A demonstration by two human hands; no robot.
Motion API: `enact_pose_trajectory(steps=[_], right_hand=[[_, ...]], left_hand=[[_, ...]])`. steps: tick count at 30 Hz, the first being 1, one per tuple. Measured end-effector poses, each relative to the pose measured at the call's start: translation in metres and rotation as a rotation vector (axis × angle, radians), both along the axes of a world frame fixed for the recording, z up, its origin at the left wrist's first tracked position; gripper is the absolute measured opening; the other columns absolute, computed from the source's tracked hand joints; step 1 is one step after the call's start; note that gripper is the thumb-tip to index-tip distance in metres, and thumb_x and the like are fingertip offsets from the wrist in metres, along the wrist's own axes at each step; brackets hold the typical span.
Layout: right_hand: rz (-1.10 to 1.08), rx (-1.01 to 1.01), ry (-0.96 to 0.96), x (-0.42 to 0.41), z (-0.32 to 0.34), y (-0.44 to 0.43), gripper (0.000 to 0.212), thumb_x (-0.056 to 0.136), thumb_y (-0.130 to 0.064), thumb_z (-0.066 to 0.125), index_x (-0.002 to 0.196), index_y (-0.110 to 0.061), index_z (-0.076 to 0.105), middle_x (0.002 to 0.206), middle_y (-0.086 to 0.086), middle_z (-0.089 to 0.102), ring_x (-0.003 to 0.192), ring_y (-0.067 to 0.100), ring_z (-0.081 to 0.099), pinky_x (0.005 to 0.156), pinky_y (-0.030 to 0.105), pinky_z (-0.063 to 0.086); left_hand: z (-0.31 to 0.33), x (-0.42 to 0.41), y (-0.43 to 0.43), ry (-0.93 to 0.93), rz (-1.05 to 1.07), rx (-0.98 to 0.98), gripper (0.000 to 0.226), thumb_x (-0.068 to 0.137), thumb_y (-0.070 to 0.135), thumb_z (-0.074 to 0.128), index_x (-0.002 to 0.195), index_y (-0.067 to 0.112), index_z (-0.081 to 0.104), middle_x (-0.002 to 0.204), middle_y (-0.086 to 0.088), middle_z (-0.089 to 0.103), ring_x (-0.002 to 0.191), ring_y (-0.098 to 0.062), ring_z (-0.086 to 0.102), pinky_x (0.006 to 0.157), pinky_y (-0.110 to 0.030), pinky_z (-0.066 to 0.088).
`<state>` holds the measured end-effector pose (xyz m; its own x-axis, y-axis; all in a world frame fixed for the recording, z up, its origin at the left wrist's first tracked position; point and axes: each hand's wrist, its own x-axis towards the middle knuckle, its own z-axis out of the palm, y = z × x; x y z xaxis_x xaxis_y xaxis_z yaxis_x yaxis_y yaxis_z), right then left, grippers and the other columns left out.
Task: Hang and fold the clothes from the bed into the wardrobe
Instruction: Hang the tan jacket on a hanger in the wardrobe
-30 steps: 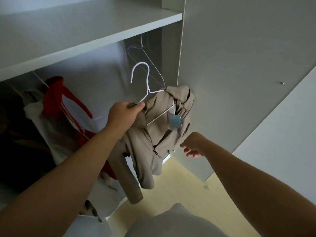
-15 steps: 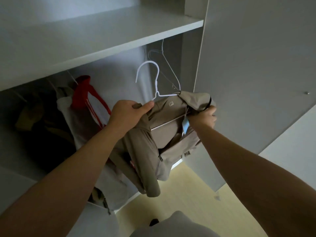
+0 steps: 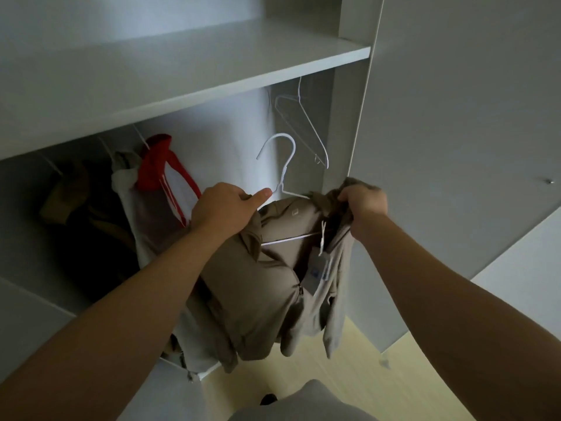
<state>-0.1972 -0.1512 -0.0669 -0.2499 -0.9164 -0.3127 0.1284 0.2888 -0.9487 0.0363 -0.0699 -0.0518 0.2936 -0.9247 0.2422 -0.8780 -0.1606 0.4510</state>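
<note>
Wardrobe open. Several clothes already hung at left under the shelf. Beige jacket held in front of the opening, on a white hanger, not yet on the rail. Left hand grips hanger shoulder plus fabric; right hand bunches the collar. Hook free, below spare hanger. Tag dangles. Left to do: straighten, hook. Bed not visible, remainder unknown.

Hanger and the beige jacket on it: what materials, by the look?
Hanger: thin white wire, likely coated metal; slim, smooth, tightly bent hook. Plastic not ruled out.
Jacket: matte beige woven cloth, maybe cotton or a blend; soft folds, no sheen.
</note>
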Motion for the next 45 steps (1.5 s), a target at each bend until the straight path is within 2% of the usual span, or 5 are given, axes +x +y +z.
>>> enact_pose_trajectory(steps=[7, 14, 26, 34, 45], right_hand=[[0.739, -0.493, 0.425, -0.004, 0.018, 0.027, 0.043, 0.077, -0.012, 0.074, 0.102, -0.045, 0.065, 0.094, -0.020, 0.065, 0.071, -0.005, 0.060, 0.072, 0.017, 0.048], [0.245, -0.769, 0.671, -0.025, 0.013, 0.029, 0.046, 0.071, 0.011, 0.048, 0.101, -0.017, 0.070, 0.112, -0.013, 0.061, 0.100, 0.017, 0.063, 0.084, 0.033, 0.052], [0.697, -0.499, 1.107, -0.051, 0.001, 0.005, 0.028, 0.099, -0.044, 0.047, 0.117, -0.026, 0.060, 0.103, 0.001, 0.055, 0.100, 0.027, 0.057, 0.087, 0.040, 0.047], [0.591, -0.482, 1.144, -0.012, -0.024, -0.015, 0.031, 0.101, -0.046, 0.041, 0.111, -0.027, 0.063, 0.107, 0.010, 0.065, 0.095, 0.036, 0.061, 0.073, 0.037, 0.046], [0.550, -0.420, 1.255, 0.114, -0.023, -0.098, 0.033, 0.100, -0.041, 0.037, 0.109, -0.021, 0.062, 0.105, 0.011, 0.064, 0.092, 0.036, 0.063, 0.068, 0.035, 0.039]], left_hand=[[-0.007, -0.012, -0.018, 0.132, 0.015, -0.011, 0.077, 0.081, 0.078, 0.050, 0.046, 0.015, 0.024, 0.041, -0.002, 0.029, 0.045, -0.021, 0.037, 0.053, -0.034, 0.032], [-0.019, -0.029, -0.026, 0.204, -0.052, -0.042, 0.079, 0.073, 0.086, 0.047, 0.045, 0.016, 0.023, 0.036, 0.000, 0.027, 0.040, -0.014, 0.031, 0.050, -0.030, 0.029], [-0.012, -0.042, -0.049, 0.175, -0.297, -0.001, 0.061, 0.068, 0.079, 0.058, 0.044, 0.024, 0.048, 0.042, 0.014, 0.047, 0.046, -0.001, 0.048, 0.051, -0.023, 0.030], [-0.036, -0.023, -0.080, 0.004, -0.221, 0.122, 0.045, 0.081, -0.003, 0.063, 0.123, 0.013, 0.056, 0.121, -0.009, 0.053, 0.110, -0.024, 0.054, 0.090, -0.024, 0.040], [-0.084, 0.067, -0.149, 0.948, 0.297, 0.264, 0.023, 0.079, 0.020, 0.081, 0.098, 0.016, 0.069, 0.096, -0.005, 0.073, 0.082, -0.017, 0.069, 0.063, -0.024, 0.051]])
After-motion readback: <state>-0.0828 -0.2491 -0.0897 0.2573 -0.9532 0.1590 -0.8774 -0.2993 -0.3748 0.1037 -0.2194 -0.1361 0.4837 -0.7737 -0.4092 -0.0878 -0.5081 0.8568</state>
